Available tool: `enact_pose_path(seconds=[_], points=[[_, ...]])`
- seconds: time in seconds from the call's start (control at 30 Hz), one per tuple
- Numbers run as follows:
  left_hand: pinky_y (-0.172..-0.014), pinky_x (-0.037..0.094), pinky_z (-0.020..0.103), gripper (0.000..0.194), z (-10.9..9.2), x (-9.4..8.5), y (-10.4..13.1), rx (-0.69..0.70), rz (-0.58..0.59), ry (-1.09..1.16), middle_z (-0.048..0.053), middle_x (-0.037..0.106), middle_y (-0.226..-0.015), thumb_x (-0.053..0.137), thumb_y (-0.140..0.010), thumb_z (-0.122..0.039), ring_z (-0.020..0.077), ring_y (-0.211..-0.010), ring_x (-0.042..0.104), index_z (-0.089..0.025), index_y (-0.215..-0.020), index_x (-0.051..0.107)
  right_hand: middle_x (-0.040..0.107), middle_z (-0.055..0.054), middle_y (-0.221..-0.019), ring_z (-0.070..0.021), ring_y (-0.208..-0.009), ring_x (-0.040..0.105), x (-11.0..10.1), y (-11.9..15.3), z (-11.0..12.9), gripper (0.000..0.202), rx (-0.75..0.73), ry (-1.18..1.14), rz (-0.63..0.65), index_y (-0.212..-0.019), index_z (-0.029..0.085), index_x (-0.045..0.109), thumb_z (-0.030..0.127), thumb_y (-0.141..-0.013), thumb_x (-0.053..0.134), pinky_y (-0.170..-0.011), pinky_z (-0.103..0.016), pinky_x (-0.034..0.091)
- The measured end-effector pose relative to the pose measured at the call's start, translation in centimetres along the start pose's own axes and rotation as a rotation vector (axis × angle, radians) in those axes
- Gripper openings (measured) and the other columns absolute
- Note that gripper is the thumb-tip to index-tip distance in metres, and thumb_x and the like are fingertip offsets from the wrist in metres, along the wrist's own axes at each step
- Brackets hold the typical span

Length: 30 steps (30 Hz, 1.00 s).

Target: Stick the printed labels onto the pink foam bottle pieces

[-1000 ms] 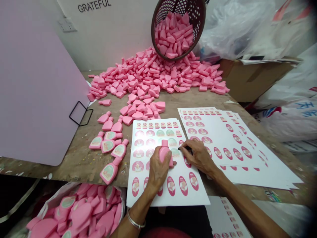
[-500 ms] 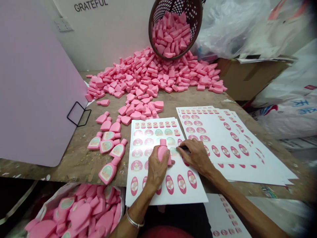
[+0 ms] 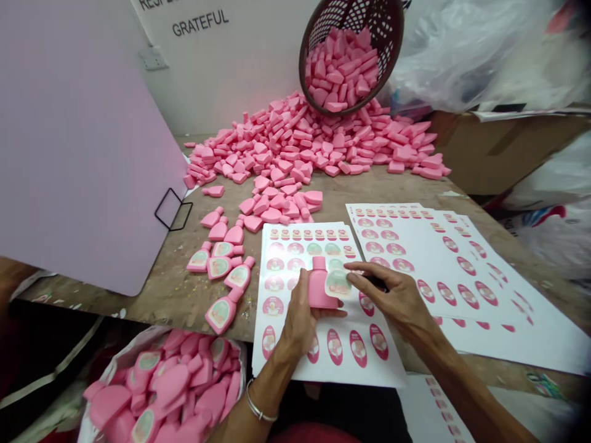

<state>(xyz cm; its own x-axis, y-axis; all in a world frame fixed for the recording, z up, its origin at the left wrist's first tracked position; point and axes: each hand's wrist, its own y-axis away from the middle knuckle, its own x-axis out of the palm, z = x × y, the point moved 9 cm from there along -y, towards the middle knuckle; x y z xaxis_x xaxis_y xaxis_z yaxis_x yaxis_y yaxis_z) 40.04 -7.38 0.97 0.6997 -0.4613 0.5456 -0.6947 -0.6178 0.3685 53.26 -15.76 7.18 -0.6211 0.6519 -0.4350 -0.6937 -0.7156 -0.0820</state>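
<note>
My left hand is closed around a small pink toy bottle, cap upward, above a sticker sheet. Between the thumb and forefinger of my right hand is a pale green label sticker, beside the bottle and overlapping its right side. Part of a thin dark tool shows under my right fingers; its kind is hidden. Pink, green and oval stickers are printed on the sheet. To its left lie several pink bottles with green labels.
A large heap of pink bottles spreads below a tipped brown basket. More sticker sheets overlap on the right. A bag of bottles sits below the table edge at left. A pink board stands at left; a cardboard box is at back right.
The green sticker has come off the sheet and is now in my right fingers beside the bottle. My left hand has turned the bottle slightly. The view has shifted left.
</note>
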Motion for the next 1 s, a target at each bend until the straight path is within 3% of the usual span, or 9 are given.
enact_pose_path(seconds=[0.1, 0.27, 0.83, 0.93, 1.0], points=[[-0.067, 0.058, 0.034, 0.058, -0.7, 0.4, 0.6, -0.02, 0.065, 0.081, 0.011, 0.067, -0.095, 0.037, -0.09, -0.061, 0.02, -0.077, 0.067, -0.013, -0.111, 0.061, 0.073, -0.004, -0.089, -0.0185, -0.077, 0.064, 1.6, 0.5, 1.3, 0.031, -0.011, -0.018, 0.04, -0.091, 0.024, 0.076, 0.049, -0.074, 0.068, -0.066, -0.028, 0.05], [-0.069, 0.059, 0.035, 0.061, -1.6, 0.3, 1.2, -0.006, 0.117, 0.112, 0.01, 0.068, -0.094, 0.031, -0.092, -0.061, 0.0204, -0.08, 0.067, -0.014, -0.114, 0.061, 0.074, -0.004, -0.089, -0.0199, -0.081, 0.066, 3.0, 0.8, 2.5, 0.026, -0.071, 0.001, 0.067, -0.089, 0.025, 0.076, 0.045, -0.076, 0.068, -0.068, -0.03, 0.052], [-0.07, 0.06, 0.036, 0.057, -1.8, 0.5, 1.5, -0.004, 0.119, 0.086, 0.01, 0.067, -0.098, 0.028, -0.094, -0.057, 0.0205, -0.084, 0.067, -0.015, -0.115, 0.06, 0.072, -0.004, -0.086, -0.0192, -0.078, 0.063, 2.9, 1.4, 4.0, 0.02, -0.234, 0.096, -0.002, -0.089, 0.023, 0.073, 0.039, -0.08, 0.065, -0.071, -0.033, 0.05], [-0.071, 0.06, 0.037, 0.054, -1.9, 0.6, 1.7, -0.006, 0.129, 0.09, 0.01, 0.066, -0.097, 0.033, -0.093, -0.057, 0.0214, -0.085, 0.067, -0.014, -0.114, 0.059, 0.072, -0.004, -0.088, -0.0192, -0.078, 0.063, 2.8, 1.3, 3.8, 0.021, -0.239, 0.128, -0.033, -0.09, 0.023, 0.072, 0.04, -0.08, 0.066, -0.07, -0.033, 0.049], [-0.071, 0.06, 0.037, 0.045, -2.0, 0.6, 1.8, 0.001, 0.136, 0.086, 0.009, 0.066, -0.098, 0.046, -0.09, -0.051, 0.0214, -0.086, 0.066, -0.014, -0.113, 0.059, 0.072, -0.005, -0.09, -0.0199, -0.081, 0.062, 2.9, 1.4, 3.9, 0.022, -0.269, 0.184, -0.017, -0.093, 0.023, 0.071, 0.041, -0.082, 0.063, -0.073, -0.034, 0.048]])
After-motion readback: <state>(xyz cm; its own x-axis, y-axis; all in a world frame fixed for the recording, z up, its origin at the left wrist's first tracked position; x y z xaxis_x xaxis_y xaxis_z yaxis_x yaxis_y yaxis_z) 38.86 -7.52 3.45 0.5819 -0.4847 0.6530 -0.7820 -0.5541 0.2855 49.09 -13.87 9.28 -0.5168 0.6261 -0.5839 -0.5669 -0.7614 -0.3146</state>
